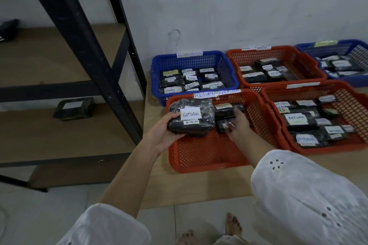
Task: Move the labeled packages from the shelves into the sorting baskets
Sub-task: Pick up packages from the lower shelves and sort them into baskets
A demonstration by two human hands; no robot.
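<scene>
My left hand [164, 132] grips a black wrapped package [192, 116] with a white label reading RETURN, held over the left edge of the near orange basket [209, 155] tagged RETURN OVERDUE. My right hand [238, 125] reaches into that basket, its fingers on small black packages [225, 111] lying at the basket's far side. One more labeled black package [74, 108] lies on the lower shelf [59, 137] of the black metal rack at the left.
A blue basket [191, 61] with several labeled packages stands behind. Two more orange baskets [322, 145] [278, 53] and a second blue basket [354, 49] hold packages to the right. All sit on a low wooden platform [199, 189]. Rack posts [85, 45] stand at the left. My bare feet [233, 225] are below.
</scene>
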